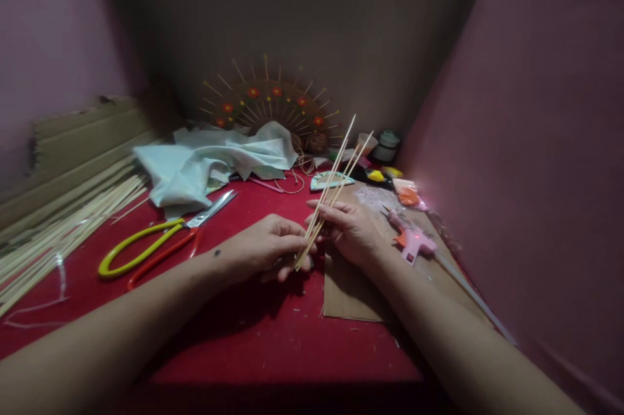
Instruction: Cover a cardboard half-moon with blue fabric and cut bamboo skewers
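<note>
Several thin bamboo skewers are gathered in a narrow bunch, tilted up to the right above the table. My left hand is closed around their lower ends, thumb on top. Higher up the bunch, my right hand pinches the same sticks between thumb and fingers. Some fingertips are hidden behind the sticks and the other hand. Left of my hands lie large scissors with one yellow and one red handle, blades apart. To the right, a pink glue gun rests on a flat cardboard piece.
A red cloth covers the table. Many more sticks and corrugated cardboard lie at left. Pale blue fabric, a decorated half-round fan piece, twine and a lidded jar stand at the back.
</note>
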Demonstrator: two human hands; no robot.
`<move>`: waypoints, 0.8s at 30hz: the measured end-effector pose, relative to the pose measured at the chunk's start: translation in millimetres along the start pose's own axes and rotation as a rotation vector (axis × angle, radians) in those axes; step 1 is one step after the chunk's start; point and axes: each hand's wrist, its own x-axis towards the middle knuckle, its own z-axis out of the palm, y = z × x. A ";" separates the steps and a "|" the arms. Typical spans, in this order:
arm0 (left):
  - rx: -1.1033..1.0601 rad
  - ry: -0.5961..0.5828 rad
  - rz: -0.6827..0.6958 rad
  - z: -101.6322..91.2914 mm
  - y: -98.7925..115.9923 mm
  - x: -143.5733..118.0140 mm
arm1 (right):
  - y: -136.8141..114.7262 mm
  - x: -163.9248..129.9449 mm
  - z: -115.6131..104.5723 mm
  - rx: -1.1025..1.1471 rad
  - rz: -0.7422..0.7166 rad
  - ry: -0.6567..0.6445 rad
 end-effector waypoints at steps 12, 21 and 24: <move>-0.023 -0.046 -0.031 -1.2 -0.1 0.3 | -1.4 -1.5 0.5 -0.038 0.003 0.009; 0.122 0.112 -0.010 0.5 1.2 0.6 | -0.6 -0.9 -1.9 -0.067 -0.016 0.059; 0.223 0.300 0.062 -12.5 10.4 -2.5 | -2.0 -1.7 -3.2 -0.082 -0.044 0.087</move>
